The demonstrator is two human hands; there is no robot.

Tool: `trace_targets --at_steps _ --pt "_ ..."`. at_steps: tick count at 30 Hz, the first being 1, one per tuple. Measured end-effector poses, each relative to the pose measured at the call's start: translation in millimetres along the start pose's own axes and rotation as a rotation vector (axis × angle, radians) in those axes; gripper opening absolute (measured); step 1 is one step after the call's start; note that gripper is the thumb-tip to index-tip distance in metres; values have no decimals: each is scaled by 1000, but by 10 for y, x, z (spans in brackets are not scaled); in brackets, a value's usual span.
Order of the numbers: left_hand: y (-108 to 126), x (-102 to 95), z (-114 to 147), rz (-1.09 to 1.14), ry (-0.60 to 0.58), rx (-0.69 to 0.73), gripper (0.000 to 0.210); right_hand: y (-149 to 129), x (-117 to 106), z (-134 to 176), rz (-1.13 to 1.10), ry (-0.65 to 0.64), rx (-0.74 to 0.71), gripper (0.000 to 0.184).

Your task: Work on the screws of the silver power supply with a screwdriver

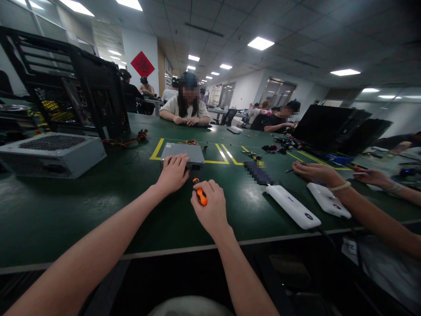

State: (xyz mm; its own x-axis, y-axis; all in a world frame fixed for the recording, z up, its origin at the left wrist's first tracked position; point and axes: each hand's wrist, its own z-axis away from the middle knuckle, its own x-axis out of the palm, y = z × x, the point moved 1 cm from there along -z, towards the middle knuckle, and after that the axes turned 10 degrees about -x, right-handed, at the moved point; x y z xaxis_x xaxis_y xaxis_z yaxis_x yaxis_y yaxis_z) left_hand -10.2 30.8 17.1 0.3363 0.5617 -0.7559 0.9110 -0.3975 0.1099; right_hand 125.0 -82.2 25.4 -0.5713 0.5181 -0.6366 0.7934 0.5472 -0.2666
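Note:
A grey metal computer power supply [184,151] rests on the green table in front of me. My left hand [174,173] grips its near left side, fingers laid over the top edge and the thumb down by the front face. Just to the right, my right hand [210,204] is closed around an orange and black screwdriver [201,197]. The black end of the screwdriver points towards the power supply's near face; whether its tip touches anything cannot be made out. Loose coloured wires [188,142] show behind the power supply.
On the left stand a second power supply [54,153] and an open black computer case [75,87]. To the right lie a white power bank [292,206] and another white device [329,199]. A co-worker's hand [317,173] is beyond them. Another person [186,105] sits opposite.

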Motion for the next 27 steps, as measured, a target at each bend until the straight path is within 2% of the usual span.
trace_targets --at_steps 4,6,9,13,17,19,24,27 --pt "-7 -2 0 9 -7 -2 40 -17 -5 -7 -79 4 106 25" --pt "-9 -4 3 14 -3 4 40 -18 0 -6 -86 1 133 22" --pt "-10 -4 6 19 -1 5 40 -17 9 -4 -39 8 53 10" --pt "-10 2 1 16 -11 -2 40 -12 8 -1 22 -5 14 9" --pt "-9 2 -3 20 -16 -5 40 -3 11 7 -67 -3 131 26" --pt "-9 0 -3 17 -17 -7 40 0 18 11 -89 -23 165 27" --pt "-11 1 0 4 -8 1 39 -16 21 0 -9 -28 -6 11" --pt "-12 6 1 -4 -3 8 39 -14 10 -3 -41 -14 22 15"
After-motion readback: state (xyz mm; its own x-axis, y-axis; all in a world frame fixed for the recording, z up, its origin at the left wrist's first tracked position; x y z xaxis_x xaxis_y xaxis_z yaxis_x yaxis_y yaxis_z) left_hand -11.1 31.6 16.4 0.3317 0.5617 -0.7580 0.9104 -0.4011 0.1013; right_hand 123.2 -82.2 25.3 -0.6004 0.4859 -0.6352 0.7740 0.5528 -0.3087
